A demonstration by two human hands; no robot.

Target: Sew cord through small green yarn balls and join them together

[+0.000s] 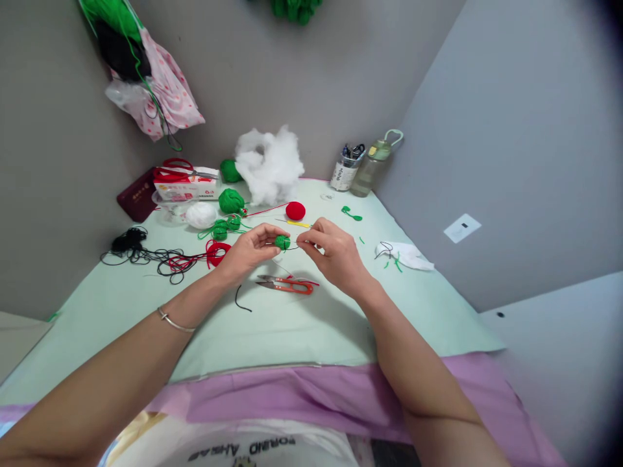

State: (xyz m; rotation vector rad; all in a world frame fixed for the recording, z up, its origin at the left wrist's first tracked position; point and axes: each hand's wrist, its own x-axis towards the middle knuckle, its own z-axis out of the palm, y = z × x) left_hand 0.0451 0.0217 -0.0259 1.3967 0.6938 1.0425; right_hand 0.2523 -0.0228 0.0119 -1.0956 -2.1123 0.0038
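My left hand (249,250) pinches a small green crocheted ball (282,242) above the pale green table mat (302,324). My right hand (333,250) is closed in a pinch just right of the ball, on a thin dark thread or needle that runs into it. Red thread snips (287,284) lie on the mat right below my hands. A short black thread piece (242,300) lies near my left wrist, which wears a thin bracelet.
Behind the hands lie a red crocheted ball (295,211), a yellow-handled hook (298,224), green crocheted pieces (230,202), white stuffing (270,163), a tissue box (187,187), black and red cords (160,258). A pen cup (344,172) and bottle (370,165) stand in the corner.
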